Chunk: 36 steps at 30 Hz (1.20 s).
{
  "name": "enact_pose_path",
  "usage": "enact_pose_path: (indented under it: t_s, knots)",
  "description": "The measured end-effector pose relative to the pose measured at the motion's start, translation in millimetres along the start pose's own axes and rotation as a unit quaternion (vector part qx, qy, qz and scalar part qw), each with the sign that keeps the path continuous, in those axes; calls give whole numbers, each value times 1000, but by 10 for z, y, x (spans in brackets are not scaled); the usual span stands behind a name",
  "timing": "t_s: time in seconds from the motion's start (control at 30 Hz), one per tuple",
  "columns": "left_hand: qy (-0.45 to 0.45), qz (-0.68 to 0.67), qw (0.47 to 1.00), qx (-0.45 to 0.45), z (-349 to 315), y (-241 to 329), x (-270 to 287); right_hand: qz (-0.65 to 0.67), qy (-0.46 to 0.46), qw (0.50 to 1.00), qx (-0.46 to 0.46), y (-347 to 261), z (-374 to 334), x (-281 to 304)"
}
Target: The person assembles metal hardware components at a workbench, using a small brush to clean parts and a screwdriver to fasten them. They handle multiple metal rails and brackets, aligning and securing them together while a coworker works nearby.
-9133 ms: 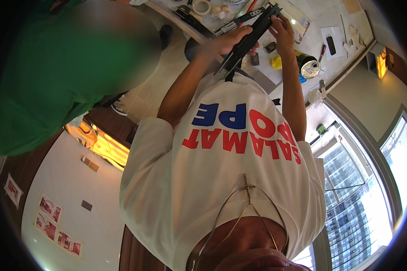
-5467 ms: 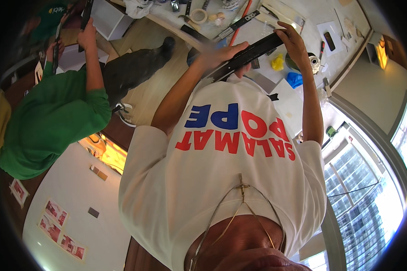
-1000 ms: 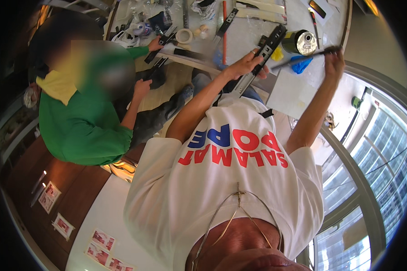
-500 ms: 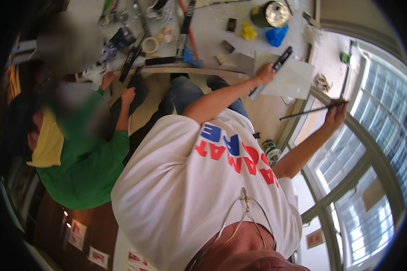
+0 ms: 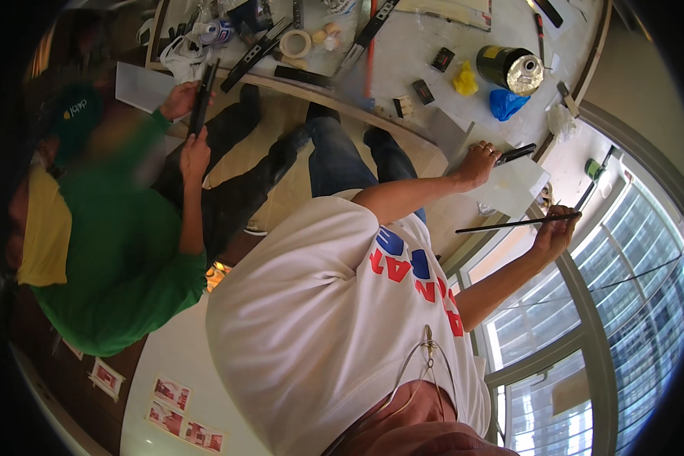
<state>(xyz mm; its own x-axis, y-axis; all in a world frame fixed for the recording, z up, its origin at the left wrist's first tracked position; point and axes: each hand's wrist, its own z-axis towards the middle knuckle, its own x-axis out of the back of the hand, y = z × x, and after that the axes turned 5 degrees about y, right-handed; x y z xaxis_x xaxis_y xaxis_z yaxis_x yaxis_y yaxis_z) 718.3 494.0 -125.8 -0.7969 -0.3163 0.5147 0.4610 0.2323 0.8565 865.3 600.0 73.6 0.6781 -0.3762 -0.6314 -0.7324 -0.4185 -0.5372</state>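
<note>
My left hand (image 5: 477, 166) is closed around the near end of a black drawer slide (image 5: 518, 154), which lies over a pale flat panel (image 5: 509, 190) at the table's right front corner. Part of the slide is hidden under the fingers. Farther right, my right hand (image 5: 556, 234) grips one end of a thin black rail (image 5: 501, 225). The rail points left, roughly level, beneath the panel's near edge in the picture. Its fingers wrap the rail close to the window side.
A cluttered table (image 5: 433, 30) holds a large can (image 5: 511, 70), blue plastic (image 5: 507, 104), a tape roll (image 5: 295, 44) and several black slides. At left, a co-worker in green (image 5: 129, 251) holds a black slide (image 5: 204, 99). A glazed window (image 5: 623, 289) stands at right.
The view has shifted. My left hand has swung its slide from a steep slant to a flatter angle over the panel. The right hand keeps its rail; the co-worker now holds up a slide.
</note>
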Motion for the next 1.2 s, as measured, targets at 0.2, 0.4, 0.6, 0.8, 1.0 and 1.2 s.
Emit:
enact_pose_path:
  t_s: [0.2,0.4,0.6,0.8,1.0,1.2]
  knots:
    - [15,-79,996,-35,190,-209,347,-39,-54,997,-41,352,242,-698]
    - [251,-94,962,49,379,-1563,1359,-112,-91,985,-89,1016,650,-850]
    - [133,45,949,283,232,-3173,2069,-243,-19,950,-194,2242,377,-631]
    - [79,56,916,390,287,-3846,2027,-248,38,906,-341,2990,48,-18]
    - [59,91,890,443,546,-3963,1900,-338,52,854,-392,3429,-278,221]
    - [21,-40,923,381,352,-4176,1960,-369,73,857,-352,3599,-143,-7]
